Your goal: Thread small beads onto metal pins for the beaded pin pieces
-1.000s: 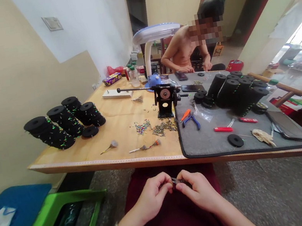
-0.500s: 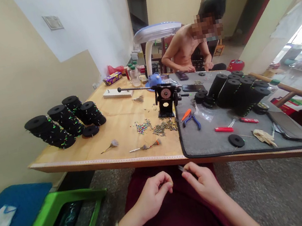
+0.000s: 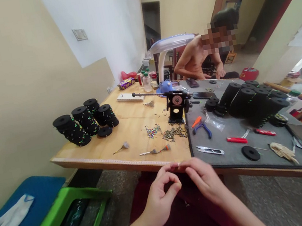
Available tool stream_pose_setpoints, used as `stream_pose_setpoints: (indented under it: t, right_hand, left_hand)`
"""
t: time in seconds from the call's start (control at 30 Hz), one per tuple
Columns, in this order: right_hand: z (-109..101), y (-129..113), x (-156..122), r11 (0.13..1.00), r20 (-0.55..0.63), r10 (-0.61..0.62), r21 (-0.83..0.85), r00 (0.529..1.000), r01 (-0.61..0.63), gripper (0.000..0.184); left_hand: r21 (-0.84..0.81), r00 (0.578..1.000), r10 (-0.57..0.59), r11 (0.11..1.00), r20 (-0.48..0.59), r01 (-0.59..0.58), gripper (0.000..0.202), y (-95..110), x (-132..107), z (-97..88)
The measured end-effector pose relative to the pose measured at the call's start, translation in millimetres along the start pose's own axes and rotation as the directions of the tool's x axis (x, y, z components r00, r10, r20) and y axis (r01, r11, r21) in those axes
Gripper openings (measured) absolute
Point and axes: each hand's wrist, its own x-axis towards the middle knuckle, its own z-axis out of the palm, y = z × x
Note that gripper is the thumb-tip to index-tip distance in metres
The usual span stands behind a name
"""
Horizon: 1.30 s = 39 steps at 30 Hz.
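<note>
My left hand (image 3: pixel 162 192), with bangles at the wrist, is closed, thumb and forefinger pinched together. My right hand (image 3: pixel 205 179) is also closed, its fingertips meeting the left fingers at the table's front edge. Whatever lies in either pinch is too small to make out. Just beyond the right hand, a pair of thread snips (image 3: pixel 210 150) lies on the grey mat (image 3: pixel 220 159). Left of it on the wood are small brush-like bundles of fine strands (image 3: pixel 124 146) and piles of tiny metal pieces (image 3: pixel 169 135) and coloured beads (image 3: pixel 152 131).
A black winding device (image 3: pixel 177 104) with a long rod stands mid-table before a lamp (image 3: pixel 166 86). Stacks of black foam spools (image 3: pixel 66 130) stand left, more spools (image 3: pixel 242 100) right. Blue-handled pliers (image 3: pixel 203 130) and red-handled cutters (image 3: pixel 237 140) lie on the mat. Another person (image 3: pixel 196 58) sits opposite.
The thread snips, held in my right hand before, now lie on the mat. Both hands have come together at the fingertips and moved up toward the table edge. The view has shifted left.
</note>
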Motion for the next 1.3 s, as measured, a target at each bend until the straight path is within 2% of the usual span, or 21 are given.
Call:
stream_pose_setpoints:
  t: [0.03, 0.1, 0.17, 0.2, 0.3, 0.43, 0.5, 0.6, 0.67, 0.7, 0.77, 0.83, 0.9, 1.0, 1.3]
  right_hand:
    - [13, -8, -2, 0.982, 0.084, 0.037, 0.179, 0.996, -0.052, 0.033]
    - [36, -17, -3, 0.878, 0.216, 0.118, 0.433, 0.969, -0.203, 0.039]
    - [52, -18, 1, 0.809, 0.222, 0.206, 0.51, 0.953, -0.293, 0.035]
    - [56, -17, 5, 0.813, 0.187, 0.234, 0.5, 0.954, -0.298, 0.032]
    - [61, -14, 18, 0.901, 0.072, 0.24, 0.354, 0.968, -0.25, 0.025]
    - [59, -15, 35, 0.973, 0.064, 0.219, 0.061, 0.974, -0.223, 0.02]
    - [59, -16, 43, 0.977, 0.071, 0.208, -0.065, 0.976, -0.203, 0.019]
    - [62, -15, 54, 0.97, 0.085, 0.181, -0.178, 0.98, -0.164, 0.018]
    - [66, -15, 60, 0.964, 0.102, 0.159, -0.229, 0.982, -0.133, 0.018]
    - [68, -14, 63, 0.96, 0.111, 0.146, -0.254, 0.983, -0.114, 0.018]
    - [72, -13, 67, 0.949, 0.126, 0.121, -0.307, 0.985, -0.077, 0.018]
    - [75, -13, 71, 0.935, 0.141, 0.104, -0.352, 0.985, -0.048, 0.019]
    - [78, -12, 74, 0.924, 0.153, 0.096, -0.381, 0.984, -0.031, 0.02]
    - [80, -12, 79, 0.915, 0.169, 0.089, -0.404, 0.982, -0.014, 0.019]
    - [79, -17, 87, 0.894, 0.205, 0.045, -0.445, 0.978, 0.052, 0.017]
  left_hand:
    - [-0.024, 0.999, -0.012, 1.0, -0.052, 0.011, 0.017, -1, 1, -0.7]
    - [-0.116, 0.988, -0.078, 0.991, -0.136, 0.062, 0.019, -5, 2, -2.8]
    - [-0.223, 0.97, -0.142, 0.97, -0.198, 0.096, 0.019, -11, 3, -5.7]
    - [-0.27, 0.961, -0.164, 0.957, -0.222, 0.101, 0.019, -14, 3, -7.5]
    - [-0.362, 0.938, -0.223, 0.925, -0.266, 0.118, 0.02, -24, 4, -14.9]
    - [-0.37, 0.888, -0.249, 0.924, -0.386, 0.098, 0.021, -34, 8, -35.3]
    - [-0.286, 0.849, -0.193, 0.957, -0.492, 0.052, 0.021, -37, 8, -50.0]
    - [-0.019, 0.798, -0.021, 1.0, -0.603, 0.012, 0.018, -37, 1, -70.3]
    - [0.229, 0.807, 0.157, 0.973, -0.569, -0.027, 0.014, -37, -8, -78.4]
    - [0.358, 0.824, 0.253, 0.931, -0.507, -0.066, 0.011, -37, -13, -80.5]
    - [0.577, 0.858, 0.407, 0.799, -0.313, -0.169, 0.009, -39, -20, -81.3]
    - [0.713, 0.871, 0.476, 0.652, -0.123, -0.256, 0.014, -42, -24, -79.4]
    - [0.788, 0.875, 0.484, 0.543, -0.012, -0.289, 0.02, -44, -23, -76.6]
    - [0.843, 0.884, 0.464, 0.455, 0.052, -0.289, 0.024, -44, -19, -73.5]
    - [0.904, 0.903, 0.418, 0.344, 0.094, -0.253, 0.027, -41, -13, -74.8]
